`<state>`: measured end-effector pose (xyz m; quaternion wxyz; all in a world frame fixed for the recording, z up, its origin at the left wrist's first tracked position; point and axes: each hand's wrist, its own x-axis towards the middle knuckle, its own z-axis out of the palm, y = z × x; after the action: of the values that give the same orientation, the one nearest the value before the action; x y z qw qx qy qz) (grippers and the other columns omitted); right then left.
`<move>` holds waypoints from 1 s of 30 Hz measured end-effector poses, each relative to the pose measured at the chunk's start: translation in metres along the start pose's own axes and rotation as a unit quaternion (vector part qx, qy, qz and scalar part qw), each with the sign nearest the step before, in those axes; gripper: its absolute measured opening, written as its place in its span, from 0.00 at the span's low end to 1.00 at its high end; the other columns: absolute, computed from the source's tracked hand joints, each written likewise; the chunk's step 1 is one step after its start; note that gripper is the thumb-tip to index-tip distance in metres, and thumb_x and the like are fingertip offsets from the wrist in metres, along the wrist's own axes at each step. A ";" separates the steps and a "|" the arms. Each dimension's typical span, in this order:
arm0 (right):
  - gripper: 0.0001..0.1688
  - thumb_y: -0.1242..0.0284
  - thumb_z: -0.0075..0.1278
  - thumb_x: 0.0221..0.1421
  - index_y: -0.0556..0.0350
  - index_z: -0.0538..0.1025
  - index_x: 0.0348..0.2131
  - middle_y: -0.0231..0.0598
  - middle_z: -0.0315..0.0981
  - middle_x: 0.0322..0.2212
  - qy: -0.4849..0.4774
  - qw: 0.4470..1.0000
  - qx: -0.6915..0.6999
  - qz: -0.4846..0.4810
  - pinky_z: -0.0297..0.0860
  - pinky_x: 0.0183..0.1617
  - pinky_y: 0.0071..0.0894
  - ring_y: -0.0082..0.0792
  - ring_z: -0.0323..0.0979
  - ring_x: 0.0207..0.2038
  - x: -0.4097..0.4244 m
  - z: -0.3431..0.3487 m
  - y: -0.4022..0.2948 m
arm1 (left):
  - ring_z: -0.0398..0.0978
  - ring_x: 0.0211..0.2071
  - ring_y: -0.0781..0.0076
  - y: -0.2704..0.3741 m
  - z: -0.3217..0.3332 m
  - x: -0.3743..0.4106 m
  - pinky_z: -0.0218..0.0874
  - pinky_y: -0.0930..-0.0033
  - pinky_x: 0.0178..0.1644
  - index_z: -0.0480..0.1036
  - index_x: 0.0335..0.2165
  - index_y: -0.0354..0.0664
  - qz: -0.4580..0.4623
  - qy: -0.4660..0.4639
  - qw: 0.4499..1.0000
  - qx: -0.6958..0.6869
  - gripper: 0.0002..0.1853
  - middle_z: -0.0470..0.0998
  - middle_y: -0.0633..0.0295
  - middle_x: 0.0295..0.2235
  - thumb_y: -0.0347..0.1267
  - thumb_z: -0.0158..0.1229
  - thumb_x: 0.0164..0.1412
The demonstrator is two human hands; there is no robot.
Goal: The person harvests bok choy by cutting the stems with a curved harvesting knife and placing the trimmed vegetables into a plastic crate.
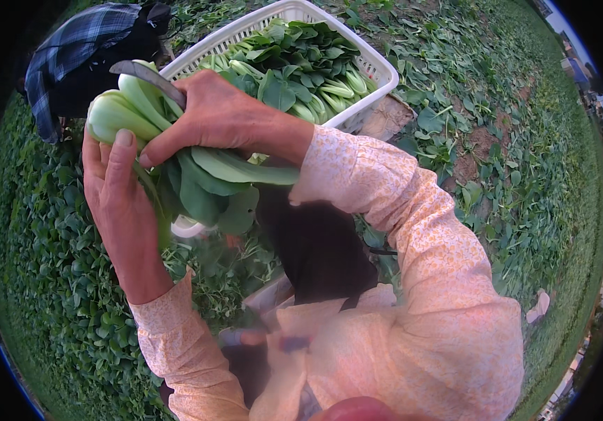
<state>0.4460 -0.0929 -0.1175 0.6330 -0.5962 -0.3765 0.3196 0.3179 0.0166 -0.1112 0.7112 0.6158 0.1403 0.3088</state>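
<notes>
Two or more heads of bok choy (pixel 122 113), with pale stems and dark green leaves, are bunched between my hands. My left hand (pixel 125 205) cups the stem ends from below and the left, thumb pressed on a pale base. Over the top of the bunch, my right hand (pixel 222 116) holds a knife with a curved metal blade (pixel 148 76); its handle is hidden in the fist. The right thumb also presses against the stems. Leaves (pixel 217 184) hang down under the right wrist toward my lap.
Beyond my hands stands a white plastic crate (pixel 385 79) holding many bok choy heads (pixel 306 63). Another person in a plaid shirt (pixel 85 37) bends over at the upper left. Dense leafy crop (pixel 59 252) grows on the left; cut leaves (pixel 433 121) litter soil on the right.
</notes>
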 end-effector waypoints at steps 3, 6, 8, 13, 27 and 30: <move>0.31 0.62 0.73 0.31 0.66 0.80 0.33 0.41 0.80 0.27 0.067 0.997 -0.029 0.017 0.74 0.33 0.24 0.26 0.77 0.25 0.017 -0.074 -0.004 | 0.67 0.58 0.62 -0.013 0.011 0.036 0.56 0.64 0.62 0.55 0.61 0.26 0.018 -0.026 0.999 -0.024 0.36 0.64 0.44 0.58 0.34 0.60 0.62; 0.16 0.67 0.63 0.43 0.64 0.81 0.28 0.34 0.76 0.19 0.130 0.985 -0.106 0.026 0.67 0.24 0.26 0.24 0.72 0.20 0.017 -0.139 -0.039 | 0.70 0.57 0.61 -0.038 0.016 0.070 0.60 0.62 0.60 0.64 0.56 0.30 -0.025 -0.030 0.999 0.033 0.27 0.74 0.48 0.52 0.35 0.57 0.64; 0.17 0.68 0.65 0.42 0.66 0.82 0.29 0.35 0.77 0.20 0.201 0.949 -0.223 0.094 0.68 0.25 0.26 0.25 0.73 0.20 -0.004 -0.179 -0.089 | 0.71 0.56 0.62 -0.065 0.040 0.092 0.61 0.63 0.59 0.65 0.56 0.30 -0.053 -0.066 0.996 -0.004 0.27 0.75 0.49 0.51 0.36 0.58 0.64; 0.19 0.65 0.62 0.41 0.69 0.80 0.23 0.46 0.77 0.18 0.178 0.886 -0.397 0.161 0.68 0.24 0.33 0.36 0.75 0.20 0.034 -0.217 -0.043 | 0.74 0.52 0.68 -0.107 0.023 0.130 0.60 0.66 0.57 0.69 0.54 0.33 -0.062 -0.058 0.985 0.150 0.28 0.78 0.54 0.48 0.39 0.62 0.61; 0.37 0.48 0.49 0.55 0.61 0.73 0.51 0.50 0.80 0.29 0.272 0.865 -0.409 0.101 0.73 0.37 0.47 0.52 0.79 0.32 0.069 -0.236 0.213 | 0.49 0.68 0.53 -0.272 0.110 0.141 0.32 0.31 0.66 0.44 0.68 0.62 0.188 -0.258 0.720 0.616 0.45 0.48 0.53 0.68 0.62 0.49 0.59; 0.27 0.54 0.57 0.49 0.56 0.81 0.41 0.48 0.80 0.24 0.326 0.863 -0.357 0.146 0.73 0.38 0.44 0.50 0.79 0.29 0.056 -0.243 0.190 | 0.52 0.66 0.53 -0.276 0.107 0.133 0.34 0.32 0.66 0.50 0.67 0.66 0.212 -0.244 0.704 0.633 0.42 0.49 0.53 0.68 0.62 0.48 0.59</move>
<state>0.6912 -0.1538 -0.3031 0.4102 -0.8995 -0.1455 0.0393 0.5557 -0.0003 -0.3315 0.0797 0.9884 -0.0093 0.1290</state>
